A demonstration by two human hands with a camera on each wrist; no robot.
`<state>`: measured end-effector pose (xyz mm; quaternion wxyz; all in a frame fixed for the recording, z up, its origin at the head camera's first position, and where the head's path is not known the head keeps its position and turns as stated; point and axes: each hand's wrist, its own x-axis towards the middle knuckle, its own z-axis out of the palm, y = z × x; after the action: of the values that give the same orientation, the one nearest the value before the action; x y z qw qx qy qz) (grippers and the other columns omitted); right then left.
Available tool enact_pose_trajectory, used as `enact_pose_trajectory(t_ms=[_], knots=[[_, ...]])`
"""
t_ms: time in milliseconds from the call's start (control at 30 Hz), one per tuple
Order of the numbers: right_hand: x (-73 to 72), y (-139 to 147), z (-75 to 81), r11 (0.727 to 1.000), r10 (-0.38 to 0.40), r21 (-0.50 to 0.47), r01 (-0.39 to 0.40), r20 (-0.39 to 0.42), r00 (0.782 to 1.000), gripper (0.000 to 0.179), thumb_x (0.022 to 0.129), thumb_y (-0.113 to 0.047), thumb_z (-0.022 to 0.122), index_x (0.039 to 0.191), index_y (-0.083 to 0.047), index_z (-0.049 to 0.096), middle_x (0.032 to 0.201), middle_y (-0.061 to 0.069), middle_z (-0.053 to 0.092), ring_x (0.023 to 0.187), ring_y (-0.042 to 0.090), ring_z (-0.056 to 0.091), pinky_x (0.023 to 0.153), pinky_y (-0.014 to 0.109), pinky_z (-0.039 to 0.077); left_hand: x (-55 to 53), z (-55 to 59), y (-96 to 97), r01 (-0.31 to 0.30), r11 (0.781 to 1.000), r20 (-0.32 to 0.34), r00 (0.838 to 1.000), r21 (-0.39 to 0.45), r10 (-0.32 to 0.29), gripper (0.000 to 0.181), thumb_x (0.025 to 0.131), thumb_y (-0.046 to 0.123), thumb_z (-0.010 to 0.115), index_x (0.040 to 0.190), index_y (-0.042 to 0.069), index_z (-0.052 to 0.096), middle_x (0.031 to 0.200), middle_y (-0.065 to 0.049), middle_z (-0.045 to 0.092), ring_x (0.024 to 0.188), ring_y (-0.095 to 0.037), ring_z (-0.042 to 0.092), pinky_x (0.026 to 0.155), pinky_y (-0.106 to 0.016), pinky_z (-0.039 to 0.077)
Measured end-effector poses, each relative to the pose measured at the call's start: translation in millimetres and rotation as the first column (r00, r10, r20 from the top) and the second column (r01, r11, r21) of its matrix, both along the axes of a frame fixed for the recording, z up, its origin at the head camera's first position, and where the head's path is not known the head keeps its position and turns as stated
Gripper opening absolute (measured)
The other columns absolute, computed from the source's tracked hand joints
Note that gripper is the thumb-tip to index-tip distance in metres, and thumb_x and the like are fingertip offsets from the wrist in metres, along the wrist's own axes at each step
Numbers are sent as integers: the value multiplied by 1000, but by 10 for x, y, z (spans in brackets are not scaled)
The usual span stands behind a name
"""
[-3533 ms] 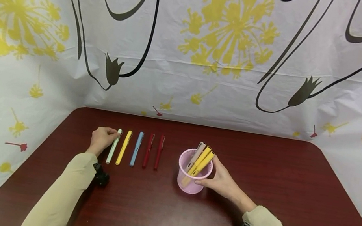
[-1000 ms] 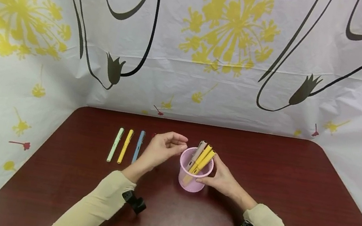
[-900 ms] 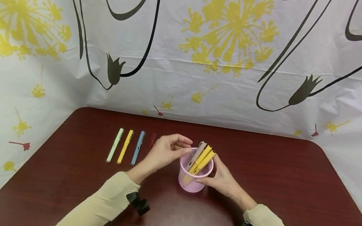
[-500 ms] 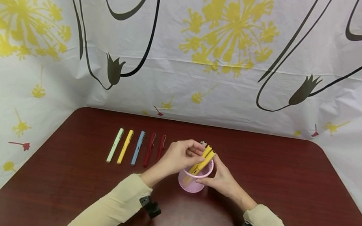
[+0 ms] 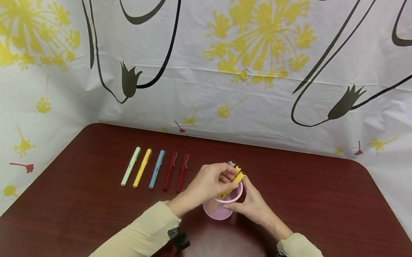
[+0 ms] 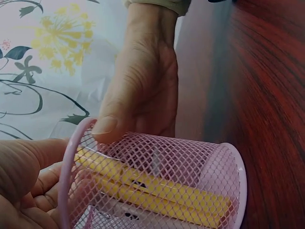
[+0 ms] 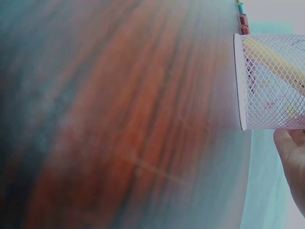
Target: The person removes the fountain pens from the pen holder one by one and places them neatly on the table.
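In the head view, my right hand (image 5: 254,204) holds the pink mesh pen holder (image 5: 218,212) by its right side, thumb and fingers around it. The holder stands on the table with two yellow pens (image 5: 239,178) and a grey pen (image 5: 231,163) leaning inside. My left hand (image 5: 209,184) reaches over the holder's rim from the left, its thumb and fingers around the upper end of a yellow pen; the grey pen is mostly hidden behind it. In the left wrist view, the left thumb (image 6: 45,150) lies at the rim beside the yellow caps.
Left of the holder lies a row of pens: a pale green pen (image 5: 131,166), a yellow pen (image 5: 142,168), a blue pen (image 5: 157,169) and two dark red pens (image 5: 170,171). A patterned white sheet (image 5: 208,115) hangs behind the dark red wooden table (image 5: 304,177).
From the pale green pen, where it was at first, my left hand has moved right to the pens in the holder. The right hand has stayed on the holder.
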<state>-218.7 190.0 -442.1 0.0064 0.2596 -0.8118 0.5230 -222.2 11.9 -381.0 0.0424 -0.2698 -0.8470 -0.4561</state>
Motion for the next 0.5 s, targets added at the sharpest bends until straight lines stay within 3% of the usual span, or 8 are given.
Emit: enact_pose_trajectory(t_ms=[500], knots=[[-12, -2, -27, 997, 52, -53, -54, -25, 998, 90, 70, -6, 81, 142, 6, 28, 134, 24, 50, 117, -8, 46, 99, 9, 33, 22, -30, 66, -35, 993, -126, 992, -114, 20, 21, 79, 14, 77, 97, 7, 69, 88, -3, 69, 77, -11, 66, 66, -10, 48]])
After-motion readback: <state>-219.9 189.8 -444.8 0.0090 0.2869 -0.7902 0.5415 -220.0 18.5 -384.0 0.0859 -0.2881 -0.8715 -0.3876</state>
